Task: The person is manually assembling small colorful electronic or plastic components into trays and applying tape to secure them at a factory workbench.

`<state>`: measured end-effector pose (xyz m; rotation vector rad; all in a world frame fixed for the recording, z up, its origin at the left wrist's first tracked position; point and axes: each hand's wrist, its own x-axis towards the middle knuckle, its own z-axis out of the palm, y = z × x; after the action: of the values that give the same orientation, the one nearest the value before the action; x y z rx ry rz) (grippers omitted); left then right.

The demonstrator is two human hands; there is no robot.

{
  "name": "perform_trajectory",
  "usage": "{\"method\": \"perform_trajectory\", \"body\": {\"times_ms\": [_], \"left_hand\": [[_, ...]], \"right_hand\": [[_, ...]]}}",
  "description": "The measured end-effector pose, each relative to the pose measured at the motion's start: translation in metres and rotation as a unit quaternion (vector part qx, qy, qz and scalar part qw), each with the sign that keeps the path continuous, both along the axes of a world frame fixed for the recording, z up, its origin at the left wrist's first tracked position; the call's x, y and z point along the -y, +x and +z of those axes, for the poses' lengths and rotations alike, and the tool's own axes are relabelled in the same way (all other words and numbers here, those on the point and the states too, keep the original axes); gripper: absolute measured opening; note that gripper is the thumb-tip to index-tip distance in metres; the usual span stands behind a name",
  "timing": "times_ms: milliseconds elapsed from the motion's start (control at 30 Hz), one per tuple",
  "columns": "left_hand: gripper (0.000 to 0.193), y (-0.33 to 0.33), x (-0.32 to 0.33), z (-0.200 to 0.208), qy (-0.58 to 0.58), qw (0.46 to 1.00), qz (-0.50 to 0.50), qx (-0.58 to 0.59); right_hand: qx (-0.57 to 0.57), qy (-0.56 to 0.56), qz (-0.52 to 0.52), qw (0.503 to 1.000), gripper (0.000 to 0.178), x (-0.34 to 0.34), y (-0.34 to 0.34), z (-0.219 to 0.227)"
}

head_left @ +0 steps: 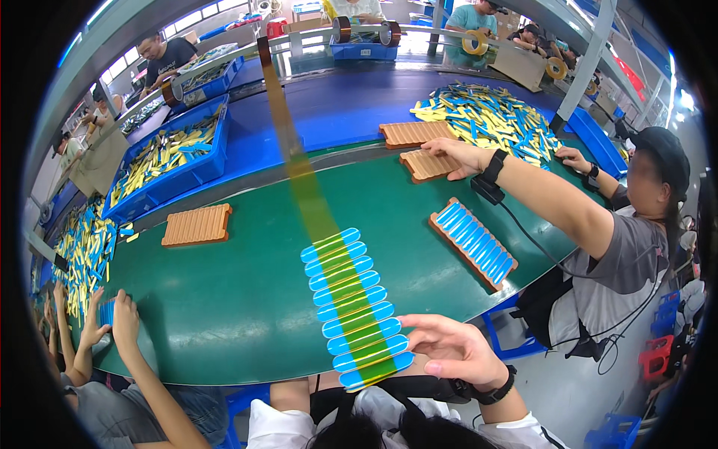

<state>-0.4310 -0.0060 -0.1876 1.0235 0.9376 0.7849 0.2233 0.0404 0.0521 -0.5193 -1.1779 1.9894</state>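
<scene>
Nearest: wearer's R hand (460, 352), dark band (502, 385) on wrist, open w/ fingers loosely bent & thumb apart, fingertips at R ends of row of blue strips (377, 294); can't tell if they press on it. Wearer's L hand hidden, so can't tell its state; only a bit of L arm (290, 394) shows below tabletop edge. Row lies on green tabletop (247, 299), strips side by side ladder-style, near end at tabletop's near edge. Clear yellow-amber tape (308, 196) runs lengthwise down row's middle, then fwd & up twd metal rail (301, 37).

L side: co-worker's hands (126, 318) hold small blue bundle (107, 313). R side, nr co-worker: ribbed orange-brown tray (479, 263) w/ blue strips in its grooves.

Further out: plain ribbed tray (197, 224) on L; on R, co-worker's hand (452, 156) on 2nd ribbed tray (423, 166), another tray (415, 134) just beyond. Blue/yellow strips heaped far L (84, 251) & far R (486, 120); blue bin (153, 196) of same btwn.

Bkgd: blue belt (359, 112), then tape rolls (341, 30) on rail, more ppl seated past it.
</scene>
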Motion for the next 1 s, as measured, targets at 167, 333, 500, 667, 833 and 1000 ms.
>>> {"method": "perform_trajectory", "body": {"times_ms": [167, 333, 500, 667, 833, 1000], "left_hand": [[0.037, 0.063, 0.010, -0.007, 0.010, 0.999, -0.002, -0.034], [0.037, 0.114, 0.018, 0.002, 0.024, 0.997, 0.008, -0.068], [0.036, 0.160, 0.000, 0.018, 0.040, 0.993, 0.015, -0.106], [0.035, 0.488, -0.010, 0.020, 0.059, 0.988, 0.012, -0.142], [0.035, 0.605, 0.015, 0.010, 0.086, 0.980, -0.007, -0.179], [0.034, 0.644, 0.055, -0.013, 0.112, 0.971, -0.022, -0.210]], "right_hand": [[0.020, -0.006, -0.019, 1.000, 0.050, -0.004, -0.003, -0.014], [0.025, -0.009, -0.017, 0.999, 0.049, -0.008, -0.009, -0.012], [0.023, 0.000, -0.052, 0.998, 0.048, -0.009, -0.013, -0.014], [0.007, 0.000, -0.072, 0.997, 0.048, -0.006, -0.016, -0.021], [0.111, 0.053, -0.083, 0.989, 0.043, -0.005, -0.014, -0.018], [0.237, 0.062, -0.051, 0.968, 0.047, -0.005, -0.019, -0.051]]}}
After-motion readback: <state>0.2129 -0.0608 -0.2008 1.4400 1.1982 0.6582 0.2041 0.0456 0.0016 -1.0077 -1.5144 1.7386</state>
